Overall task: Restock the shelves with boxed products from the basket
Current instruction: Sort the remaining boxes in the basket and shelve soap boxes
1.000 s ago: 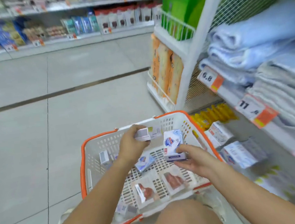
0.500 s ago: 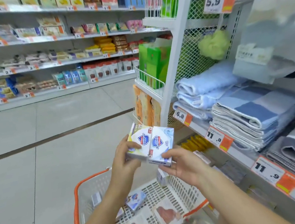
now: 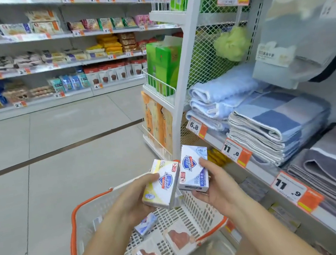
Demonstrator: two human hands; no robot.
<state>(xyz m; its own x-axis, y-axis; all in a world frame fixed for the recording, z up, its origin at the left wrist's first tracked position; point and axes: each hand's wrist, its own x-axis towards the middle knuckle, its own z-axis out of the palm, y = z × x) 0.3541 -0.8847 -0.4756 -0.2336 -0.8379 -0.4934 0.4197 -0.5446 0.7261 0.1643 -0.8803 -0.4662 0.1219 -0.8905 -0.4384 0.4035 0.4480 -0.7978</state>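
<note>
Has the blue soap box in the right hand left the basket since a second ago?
Yes. The blue box, held by the right hand, has come up out of the basket and now sits above its rim.

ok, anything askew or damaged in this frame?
Nothing damaged. The left hand holds a yellow soap box, the right hand a blue one; loose boxes lie jumbled in the basket.

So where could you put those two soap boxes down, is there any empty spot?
The basket has bare mesh along its left wall, beside the small blue box. The floor left of it is bare tile. The towel shelf is crowded with folded towels right to its edge. Both the left hand and right hand are full.
</note>
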